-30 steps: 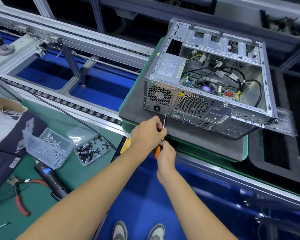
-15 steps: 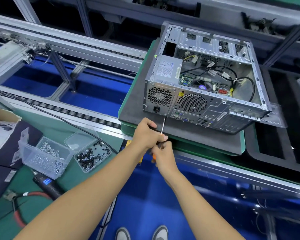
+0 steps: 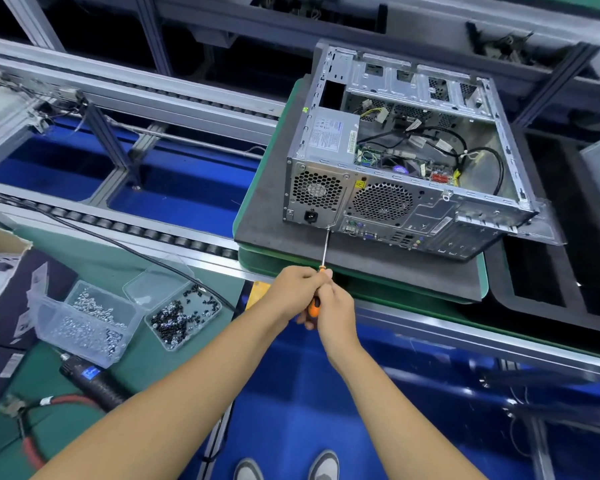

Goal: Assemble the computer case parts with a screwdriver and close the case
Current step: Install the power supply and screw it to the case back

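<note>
At case rear | both hands' grip (image 3: 293,289) (image 3: 333,306) clamped on screwdriver (image 3: 324,251) | tip seemingly touching case (image 3: 388,202)

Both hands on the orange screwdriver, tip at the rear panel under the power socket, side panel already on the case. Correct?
Not quite. The head view shows the computer case open on top, its boards and cables exposed, so the side panel is not on. The rest holds: left hand and right hand hold the screwdriver, tip at the rear panel below the power socket.
</note>
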A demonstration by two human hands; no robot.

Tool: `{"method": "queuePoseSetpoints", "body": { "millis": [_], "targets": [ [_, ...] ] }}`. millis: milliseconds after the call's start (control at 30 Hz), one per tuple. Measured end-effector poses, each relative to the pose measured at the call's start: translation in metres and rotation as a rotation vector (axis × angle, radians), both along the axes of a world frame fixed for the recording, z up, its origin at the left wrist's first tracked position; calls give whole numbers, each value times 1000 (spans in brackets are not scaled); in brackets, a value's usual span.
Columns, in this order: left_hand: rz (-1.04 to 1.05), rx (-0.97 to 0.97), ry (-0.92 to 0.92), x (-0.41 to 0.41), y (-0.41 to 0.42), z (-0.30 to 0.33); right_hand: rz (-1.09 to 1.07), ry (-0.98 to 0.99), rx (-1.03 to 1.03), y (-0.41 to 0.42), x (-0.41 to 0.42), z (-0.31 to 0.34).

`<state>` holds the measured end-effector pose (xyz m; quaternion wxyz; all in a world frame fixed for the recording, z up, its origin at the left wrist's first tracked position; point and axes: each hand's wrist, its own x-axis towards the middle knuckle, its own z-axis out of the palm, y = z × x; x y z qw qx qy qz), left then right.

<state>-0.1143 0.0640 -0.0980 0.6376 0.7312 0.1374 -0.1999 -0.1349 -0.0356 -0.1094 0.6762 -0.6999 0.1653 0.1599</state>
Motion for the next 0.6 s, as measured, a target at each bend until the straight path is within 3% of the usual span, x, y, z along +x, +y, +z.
{"method": "queuePoseSetpoints", "body": {
  "millis": [100,167,300,500,600],
  "targets": [
    [47,34,-49,-1,-7,-2,39,68,-346,-11,-4,0],
    [114,16,-70,-3,-15,-4,-88,51,-508,-19,-3,0],
    [304,-41,-81,-4,-28,-5,-95,4,-167,-18,18,6],
    [218,200,-99,0,-37,1,-9,20,-399,-10,41,18],
    [178,115,-92,-1,-37,1,60,72,-518,-15,48,29]
  ]
}}
